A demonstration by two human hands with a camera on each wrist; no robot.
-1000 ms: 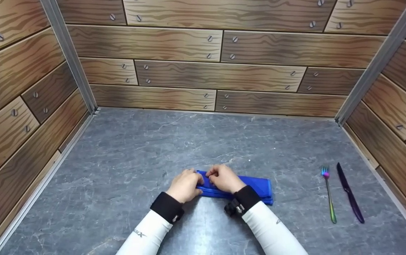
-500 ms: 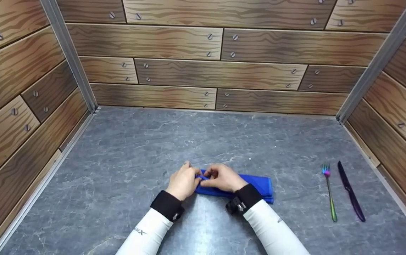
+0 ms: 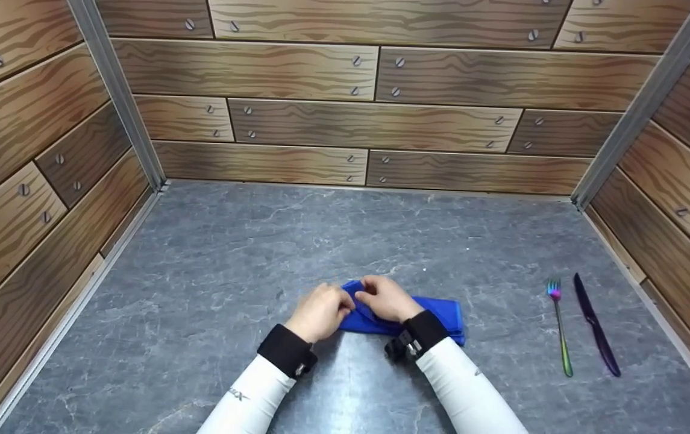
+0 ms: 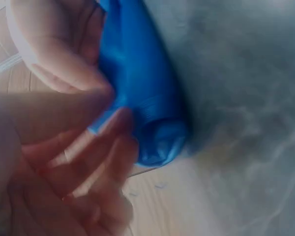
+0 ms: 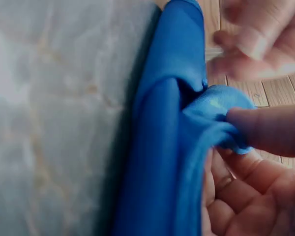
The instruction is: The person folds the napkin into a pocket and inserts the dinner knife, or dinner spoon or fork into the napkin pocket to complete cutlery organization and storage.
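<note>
White sleeves [image 3: 254, 395], at the near edge. Left hand [image 3: 319, 310], at the left end of the folded blue cloth [image 3: 444, 310]: fingers loosely bent, released; contact cannot be told. Right hand [image 3: 388, 299]: thumb and fingers pinching the cloth's raised edge, near the middle of the grey tabletop [image 3: 230, 253]. Right: fork [image 3: 558, 328] and knife [image 3: 596, 328], tines and tip far. Far side: plank-patterned wall [image 3: 296, 126].

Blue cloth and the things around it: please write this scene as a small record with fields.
cloth: blue, folded, lying on the grey table
right hand: pinches the cloth between thumb and fingers
left hand: at the cloth's left end; grip unclear
fork: multicoloured, on the table, right of the cloth
knife: dark, right of the fork, apart from it
</note>
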